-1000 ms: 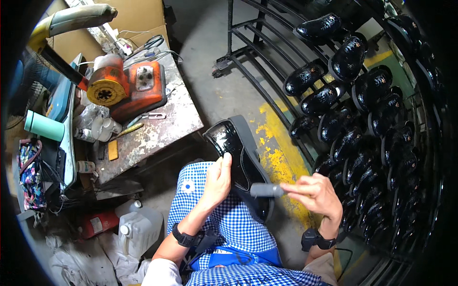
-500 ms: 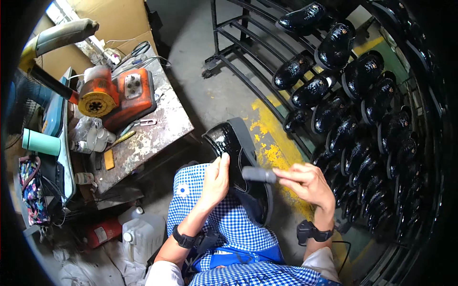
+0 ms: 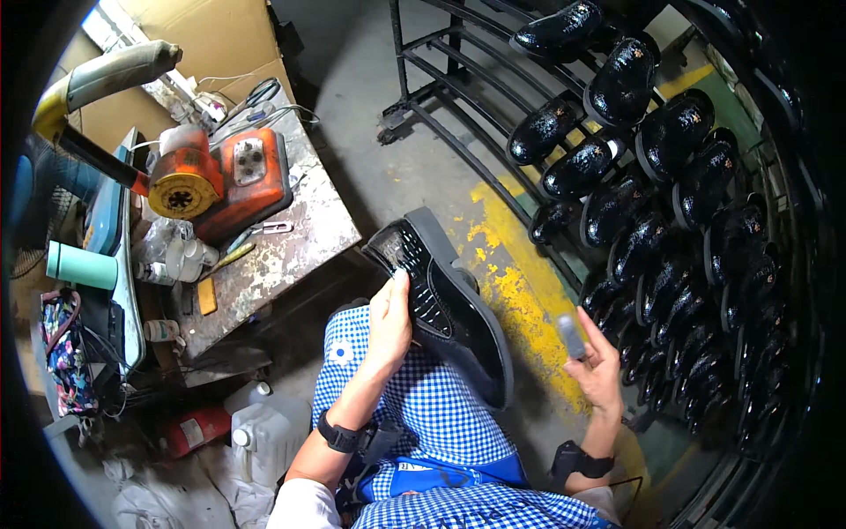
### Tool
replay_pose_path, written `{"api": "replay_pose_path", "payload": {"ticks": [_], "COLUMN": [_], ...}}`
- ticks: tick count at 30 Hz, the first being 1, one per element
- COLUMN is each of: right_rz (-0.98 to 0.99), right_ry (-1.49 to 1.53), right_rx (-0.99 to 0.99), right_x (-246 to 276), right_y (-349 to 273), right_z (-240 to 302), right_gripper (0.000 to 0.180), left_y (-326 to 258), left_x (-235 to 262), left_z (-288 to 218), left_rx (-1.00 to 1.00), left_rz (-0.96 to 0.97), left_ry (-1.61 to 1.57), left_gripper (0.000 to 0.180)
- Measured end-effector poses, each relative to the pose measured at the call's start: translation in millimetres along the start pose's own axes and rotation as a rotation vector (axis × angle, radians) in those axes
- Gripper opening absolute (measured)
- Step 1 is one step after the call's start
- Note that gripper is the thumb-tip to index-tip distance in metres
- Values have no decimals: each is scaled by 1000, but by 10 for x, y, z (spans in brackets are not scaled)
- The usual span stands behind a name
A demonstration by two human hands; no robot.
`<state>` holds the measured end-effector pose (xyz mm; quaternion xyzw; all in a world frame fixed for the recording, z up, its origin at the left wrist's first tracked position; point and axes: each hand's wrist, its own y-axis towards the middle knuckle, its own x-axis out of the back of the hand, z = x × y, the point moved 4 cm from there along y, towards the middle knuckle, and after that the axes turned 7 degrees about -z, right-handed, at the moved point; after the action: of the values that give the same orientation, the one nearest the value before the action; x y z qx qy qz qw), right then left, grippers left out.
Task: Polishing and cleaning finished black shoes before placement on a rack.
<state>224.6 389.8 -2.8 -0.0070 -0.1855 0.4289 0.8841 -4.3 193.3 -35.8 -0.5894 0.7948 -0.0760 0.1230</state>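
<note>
A glossy black shoe (image 3: 449,309) with a thick grey sole rests tilted against my knee, above the blue checked apron (image 3: 414,379). My left hand (image 3: 389,324) grips it at the upper near the opening, thumb on the glossy surface and fingers partly hidden. Off to the right, apart from the shoe, my right hand (image 3: 599,370) pinches a small grey oblong block (image 3: 571,336) between thumb and fingers. The block is blurred, so its exact kind does not show.
A black metal rack (image 3: 458,132) on the right carries many glossy black shoes (image 3: 621,79). At left, a worn workbench (image 3: 295,256) bears an orange machine (image 3: 256,181), tools and a teal cup (image 3: 82,264). White plastic jugs (image 3: 269,436) stand below it.
My right hand has swung away from the shoe to the right, taking the grey block with it. The shoe has turned slightly in my left hand, showing more of its sole side.
</note>
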Motion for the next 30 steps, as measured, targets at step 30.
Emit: {"api": "replay_pose_path", "payload": {"ticks": [30], "right_rz": [-318], "right_ry": [-573], "right_rx": [555], "right_x": [-862], "right_y": [-337], "right_z": [-143], "right_gripper": [70], "left_y": [-145], "left_x": [-458], "left_z": [-221], "left_rx": [-24], "left_rz": [207], "left_ry": [-65], "left_gripper": [43]}}
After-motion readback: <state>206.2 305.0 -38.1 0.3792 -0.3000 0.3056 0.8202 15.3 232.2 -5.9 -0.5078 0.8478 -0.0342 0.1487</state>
